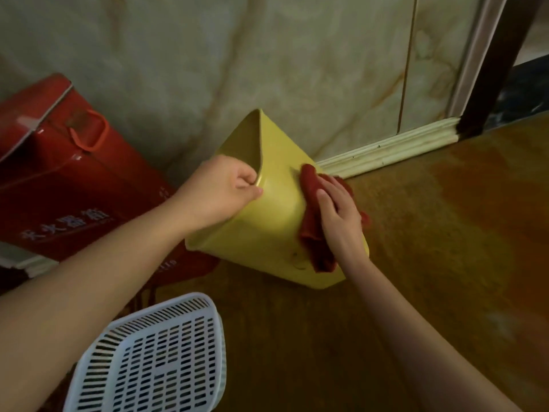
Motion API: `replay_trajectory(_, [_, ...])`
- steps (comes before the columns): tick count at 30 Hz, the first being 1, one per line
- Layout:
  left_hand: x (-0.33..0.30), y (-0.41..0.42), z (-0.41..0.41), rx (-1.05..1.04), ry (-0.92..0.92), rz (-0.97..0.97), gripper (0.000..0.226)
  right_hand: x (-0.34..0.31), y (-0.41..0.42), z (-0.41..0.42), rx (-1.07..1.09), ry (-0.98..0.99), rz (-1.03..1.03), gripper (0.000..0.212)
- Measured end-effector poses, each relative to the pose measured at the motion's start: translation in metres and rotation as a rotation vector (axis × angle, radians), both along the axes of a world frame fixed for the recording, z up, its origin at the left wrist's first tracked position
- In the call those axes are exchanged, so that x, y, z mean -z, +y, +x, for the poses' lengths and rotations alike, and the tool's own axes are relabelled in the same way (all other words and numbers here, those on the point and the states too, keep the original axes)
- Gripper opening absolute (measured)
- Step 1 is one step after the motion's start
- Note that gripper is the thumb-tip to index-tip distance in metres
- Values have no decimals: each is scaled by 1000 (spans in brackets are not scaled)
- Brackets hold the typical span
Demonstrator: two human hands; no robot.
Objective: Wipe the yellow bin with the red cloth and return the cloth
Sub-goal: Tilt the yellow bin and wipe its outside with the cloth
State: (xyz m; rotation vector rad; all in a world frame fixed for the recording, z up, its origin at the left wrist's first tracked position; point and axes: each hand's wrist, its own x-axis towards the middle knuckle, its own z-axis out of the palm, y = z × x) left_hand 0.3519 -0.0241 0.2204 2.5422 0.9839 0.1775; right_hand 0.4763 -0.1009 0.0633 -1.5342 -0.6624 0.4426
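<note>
The yellow bin (267,209) was tipped on its side, opening facing left & away toward the wall (267,55), its lower corner down on the brown floor (430,233); whether the rest was lifted clear couldn't be told. Left hand (219,188) gripped the bin's rim: thumb lay on the outer face, fingers (246,176) curled over the edge into the opening, pinching the rim btwn them. Right hand (341,218) lay flat on the bin's upper side wall w/ the red cloth (312,230) under it. Fingers (326,200) were pressed close together, stretched toward the far end of the bin, pinning cloth against plastic. Cloth was bunched, sticking out beyond the fingertips at the top, trailing past the heel of the palm near the bin's base, & a bit showed on the far side of the hand too. To the left, a red box (74,179) w/ an orange cord handle & white lettering sat against the wall, just beside the bin. A white slotted basket (154,358) lay on the floor near the bottom edge, under the left forearm, apart from the bin. A pale baseboard (392,147) ran along the wall behind the bin.
</note>
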Motion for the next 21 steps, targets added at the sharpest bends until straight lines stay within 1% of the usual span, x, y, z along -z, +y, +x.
replay_trajectory(2, [-9, 5, 17, 5, 23, 20, 23, -31, 5, -18, -31, -133, 168, 39])
replay_trajectory(4, [-18, 11, 30, -23, -6, -2, 18, -50, 10, -21, -9, -284, 251, 41])
replay_trajectory(5, [-21, 13, 35, -43, -31, -45, 18, -52, 10, -18, 7, -354, 273, 42])
replay_trajectory(6, [-23, 15, 39, -60, -46, -96, 18, -48, 7, -13, 9, -421, 296, 43])
replay_trajectory(8, [-23, 21, 43, -95, -41, -175, 15, -19, -5, -3, -19, -568, 314, 44])
replay_trajectory(10, [-26, 33, 46, -172, -63, -231, 14, 23, -21, 3, -1, -696, 224, 45])
replay_trajectory(11, [-28, 39, 45, -192, -90, -276, 16, 41, -27, 5, 31, -705, 146, 46])
replay_trajectory(14, [-33, 49, 41, -182, -184, -379, 14, 62, -28, 13, 114, -547, -19, 49])
replay_trajectory(16, [-26, 43, 25, -134, -185, -376, 10, 55, -20, 24, 121, -460, -63, 49])
replay_trajectory(19, [-3, 29, -15, -67, -55, -226, 45, 44, -14, 39, 184, -288, -103, 46])
replay_trajectory(21, [2, 29, -26, -84, -36, -174, 51, 38, -12, 37, 245, -177, -108, 44])
